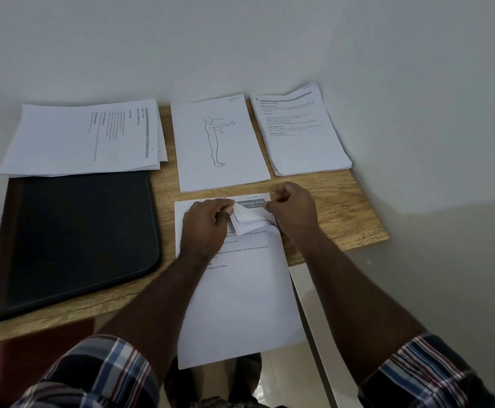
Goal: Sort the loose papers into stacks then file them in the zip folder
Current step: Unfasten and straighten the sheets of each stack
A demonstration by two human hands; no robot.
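Note:
A near stack of papers (240,293) lies in front of me, hanging over the table's front edge. My left hand (206,223) and my right hand (293,212) both pinch the curled-up top corners of its upper sheets (247,222), under a grey "Dexterous Hand" heading. Three sorted stacks lie along the wall: a left stack (75,142) turned sideways, a middle stack (219,142) showing a standing figure drawing, and a right stack (299,131) of printed text. The black zip folder (72,237) lies closed at the left, partly under the left stack.
The wooden table (343,207) is small and sits against a white wall. Its right edge drops off just past my right hand. A red patch of floor or fabric (19,363) shows below the table's front left.

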